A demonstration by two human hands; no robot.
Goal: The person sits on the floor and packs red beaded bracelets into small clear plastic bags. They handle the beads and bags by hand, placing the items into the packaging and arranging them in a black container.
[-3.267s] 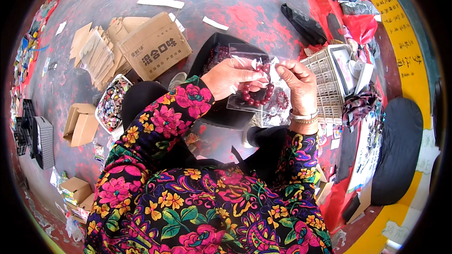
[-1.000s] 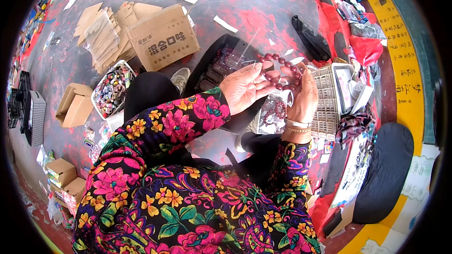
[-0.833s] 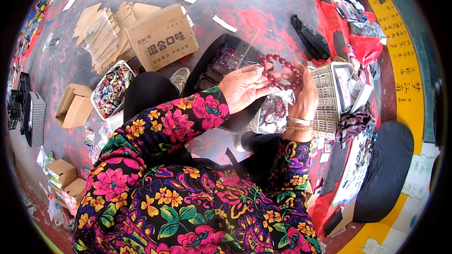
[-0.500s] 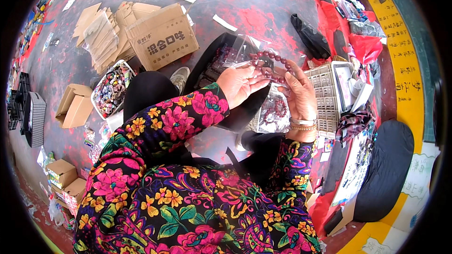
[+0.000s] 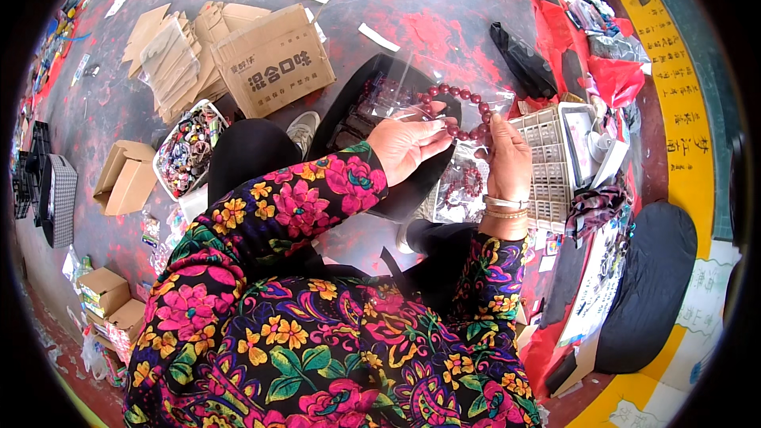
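A dark red bead bracelet (image 5: 458,91) is held up between my hands, with a clear plastic bag (image 5: 414,78) around or against it; I cannot tell if it is fully inside. My left hand (image 5: 403,147) grips the bracelet's near left side between thumb and fingers. On the right side, my right hand (image 5: 509,162) pinches the bracelet or the bag edge beside it. Below stands a black tub (image 5: 326,123) with bagged dark red bracelets (image 5: 366,103) in it. Under my right hand lie more bagged red bracelets (image 5: 462,184).
At right stands a pale plastic basket (image 5: 547,154). On the left are a white basket of colourful hair ties (image 5: 190,147), a cardboard box (image 5: 273,63) beside flattened cardboard (image 5: 170,71), and an open small box (image 5: 127,178). A black bag (image 5: 523,63) lies farther off.
The bracelet has opened into a rounder ring, and the plastic around it has spread out flatter. My right hand has turned slightly, its fingertips now pinched together at the ring's right side.
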